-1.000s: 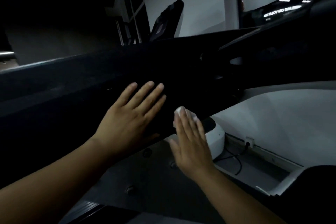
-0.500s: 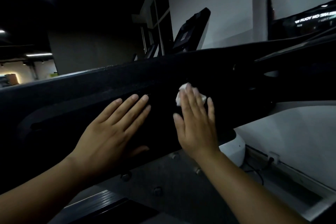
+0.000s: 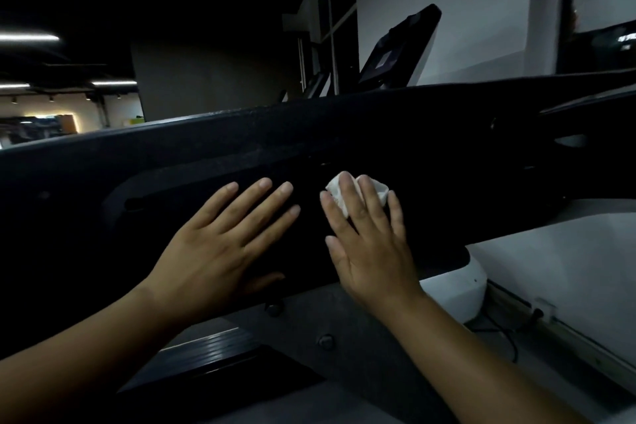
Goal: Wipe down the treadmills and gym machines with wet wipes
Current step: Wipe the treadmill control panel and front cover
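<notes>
1. Left hand (image 3: 220,251) lies flat on the black machine arm (image 3: 447,148), fingers straight and spread, holding nothing
2. Right hand (image 3: 368,244) presses the white wet wipe (image 3: 380,191) against the same arm, fingers straight, not curled round it
3. The wet wipe sits bunched under the right fingertips, just beside the left hand

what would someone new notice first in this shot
Two bare hands fill the middle: the left hand lies flat on a wide black machine panel, and beside it the right hand presses a crumpled white wipe to that panel with straight fingers. Behind, above the panel, a tilted treadmill console stands out against a pale wall.
</notes>
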Available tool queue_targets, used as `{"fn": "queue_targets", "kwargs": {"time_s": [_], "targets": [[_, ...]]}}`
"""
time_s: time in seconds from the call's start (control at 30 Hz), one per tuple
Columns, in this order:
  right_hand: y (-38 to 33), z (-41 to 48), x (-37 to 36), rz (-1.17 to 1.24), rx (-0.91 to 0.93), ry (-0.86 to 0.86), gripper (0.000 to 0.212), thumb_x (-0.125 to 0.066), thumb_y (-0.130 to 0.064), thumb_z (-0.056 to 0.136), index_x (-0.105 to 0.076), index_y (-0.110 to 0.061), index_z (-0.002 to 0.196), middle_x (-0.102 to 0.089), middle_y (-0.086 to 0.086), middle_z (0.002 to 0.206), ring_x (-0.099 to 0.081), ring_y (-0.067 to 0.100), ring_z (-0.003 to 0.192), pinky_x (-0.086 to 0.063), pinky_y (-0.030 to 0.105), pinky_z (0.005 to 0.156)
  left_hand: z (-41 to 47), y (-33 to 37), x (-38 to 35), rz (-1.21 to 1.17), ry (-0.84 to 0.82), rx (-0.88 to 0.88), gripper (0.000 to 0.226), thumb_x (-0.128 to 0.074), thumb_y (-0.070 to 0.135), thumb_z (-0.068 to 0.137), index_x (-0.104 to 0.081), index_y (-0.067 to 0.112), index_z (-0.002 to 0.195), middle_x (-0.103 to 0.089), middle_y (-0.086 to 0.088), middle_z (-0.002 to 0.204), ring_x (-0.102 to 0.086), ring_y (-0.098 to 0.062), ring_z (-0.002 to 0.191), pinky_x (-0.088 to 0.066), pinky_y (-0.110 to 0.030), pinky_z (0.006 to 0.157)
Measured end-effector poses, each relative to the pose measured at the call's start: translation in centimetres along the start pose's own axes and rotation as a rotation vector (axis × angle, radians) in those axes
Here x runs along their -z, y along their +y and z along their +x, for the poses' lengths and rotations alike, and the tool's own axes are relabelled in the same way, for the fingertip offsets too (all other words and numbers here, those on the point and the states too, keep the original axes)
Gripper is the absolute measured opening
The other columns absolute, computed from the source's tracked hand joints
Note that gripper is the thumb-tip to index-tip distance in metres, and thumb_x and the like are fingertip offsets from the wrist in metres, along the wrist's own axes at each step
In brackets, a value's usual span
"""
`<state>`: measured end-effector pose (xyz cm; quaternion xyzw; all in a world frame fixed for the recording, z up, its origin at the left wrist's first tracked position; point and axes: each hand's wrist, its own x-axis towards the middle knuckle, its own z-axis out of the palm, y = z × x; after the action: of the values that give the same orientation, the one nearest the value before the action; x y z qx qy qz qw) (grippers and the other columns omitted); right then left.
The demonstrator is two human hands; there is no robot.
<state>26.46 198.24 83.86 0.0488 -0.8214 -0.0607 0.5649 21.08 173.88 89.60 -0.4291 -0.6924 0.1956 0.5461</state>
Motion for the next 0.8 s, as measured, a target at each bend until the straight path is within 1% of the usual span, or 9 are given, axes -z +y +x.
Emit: {"fn": "queue_targets", "kwargs": {"time_s": [0.13, 0.3, 0.43, 0.5, 0.6, 0.63, 0.7, 0.77, 0.8], "targets": [[0.8, -0.4, -0.1, -0.045, 0.043, 0.025, 0.063, -0.04, -0.032, 0.103, -0.016, -0.02, 0.16, -0.017, 0.004, 0.168, -0.016, 0.024, 0.155, -0.016, 0.057, 0.122, -1.0, -1.2, 0.3, 0.015, -0.01, 0.013, 0.076, -0.044, 0.061, 0.095, -0.035, 0.02, 0.158, -0.023, -0.01, 0.168, -0.022, -0.031, 0.154, -0.019, -0.05, 0.124], [-0.1, 3.2, 0.6, 0.022, 0.014, 0.056, 0.061, -0.04, -0.035, 0.101, -0.029, -0.017, 0.158, -0.022, 0.006, 0.167, -0.019, 0.027, 0.154, -0.012, 0.055, 0.123, -1.0, -3.0, 0.8, 0.008, 0.006, 0.116, 0.082, -0.042, 0.068, 0.095, -0.034, 0.017, 0.158, -0.022, -0.013, 0.167, -0.022, -0.032, 0.154, -0.017, -0.051, 0.125], [-1.7, 0.1, -0.6, -0.08, 0.249, 0.001, 0.07, -0.045, -0.045, 0.096, -0.028, -0.016, 0.157, -0.02, 0.005, 0.167, -0.021, 0.026, 0.154, -0.018, 0.054, 0.121, -2.7, -3.0, 0.6, 0.015, 0.002, 0.141, 0.085, -0.041, 0.067, 0.096, -0.03, 0.01, 0.158, -0.021, -0.015, 0.167, -0.021, -0.032, 0.154, -0.016, -0.05, 0.126], [-0.5, -0.2, -0.5, -0.137, 0.297, 0.015, 0.07, -0.046, -0.044, 0.097, -0.027, -0.017, 0.158, -0.018, 0.003, 0.167, -0.023, 0.023, 0.153, -0.019, 0.056, 0.12, -3.6, -2.7, 0.5, 0.029, -0.007, 0.139, 0.086, -0.042, 0.066, 0.096, -0.03, 0.008, 0.158, -0.021, -0.015, 0.167, -0.02, -0.032, 0.155, -0.016, -0.05, 0.125], [-1.7, 2.9, 0.1, -0.013, 0.058, 0.088, 0.067, -0.043, -0.042, 0.099, -0.027, -0.015, 0.158, -0.019, 0.004, 0.167, -0.023, 0.026, 0.153, -0.014, 0.056, 0.121, -3.8, -2.4, 0.4, 0.043, -0.017, 0.142, 0.087, -0.042, 0.066, 0.096, -0.03, 0.007, 0.158, -0.021, -0.015, 0.167, -0.018, -0.032, 0.155, -0.015, -0.051, 0.125], [-3.1, 3.6, 0.1, 0.045, 0.024, 0.091, 0.067, -0.042, -0.043, 0.099, -0.028, -0.014, 0.158, -0.019, 0.004, 0.166, -0.022, 0.027, 0.154, -0.012, 0.055, 0.122, -3.8, -2.4, 0.4, 0.045, -0.015, 0.145, 0.086, -0.041, 0.067, 0.096, -0.03, 0.007, 0.158, -0.021, -0.015, 0.167, -0.018, -0.032, 0.155, -0.015, -0.052, 0.125], [-5.2, 2.6, -0.6, 0.032, 0.143, 0.061, 0.069, -0.042, -0.044, 0.098, -0.028, -0.014, 0.158, -0.02, 0.006, 0.166, -0.021, 0.028, 0.154, -0.014, 0.054, 0.122, -3.8, -2.5, 0.4, 0.048, -0.008, 0.141, 0.086, -0.04, 0.067, 0.097, -0.03, 0.007, 0.158, -0.021, -0.015, 0.167, -0.019, -0.032, 0.155, -0.016, -0.051, 0.125], [-4.3, 0.6, -1.1, -0.06, 0.321, 0.024, 0.068, -0.045, -0.044, 0.096, -0.031, -0.016, 0.156, -0.023, 0.004, 0.166, -0.025, 0.025, 0.152, -0.019, 0.055, 0.12, -4.0, -2.6, 0.4, 0.048, -0.009, 0.134, 0.087, -0.041, 0.067, 0.097, -0.03, 0.007, 0.158, -0.021, -0.015, 0.167, -0.02, -0.031, 0.155, -0.017, -0.051, 0.125], [-3.3, 0.3, -1.0, -0.089, 0.355, 0.032, 0.067, -0.046, -0.042, 0.096, -0.033, -0.017, 0.156, -0.025, 0.003, 0.165, -0.027, 0.023, 0.152, -0.021, 0.055, 0.119, -4.0, -2.6, 0.4, 0.051, -0.009, 0.134, 0.087, -0.041, 0.068, 0.097, -0.029, 0.007, 0.158, -0.021, -0.015, 0.167, -0.02, -0.031, 0.155, -0.017, -0.051, 0.125]]}}
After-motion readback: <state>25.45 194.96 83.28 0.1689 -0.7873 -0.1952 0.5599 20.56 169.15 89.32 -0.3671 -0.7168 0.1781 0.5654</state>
